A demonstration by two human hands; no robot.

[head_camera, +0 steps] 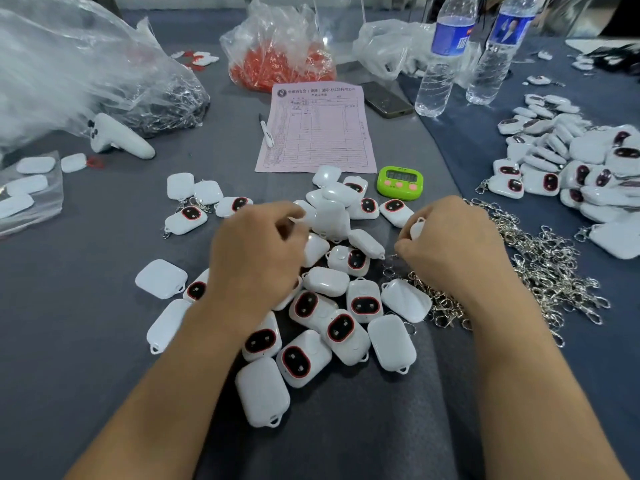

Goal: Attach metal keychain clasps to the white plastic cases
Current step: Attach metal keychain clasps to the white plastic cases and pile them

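Over a mid-table heap of more than two dozen white cases (325, 282), the left hand (256, 251) seems to pinch one, the right hand (450, 247) grips another beside the loose clasps (540, 265); behind stand two bottles (440, 64) and one bag (277, 26) holding red pieces (277, 71).

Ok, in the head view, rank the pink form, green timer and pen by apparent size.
1. pink form
2. green timer
3. pen, shorter and far thinner than the timer
All three lie at a similar distance.
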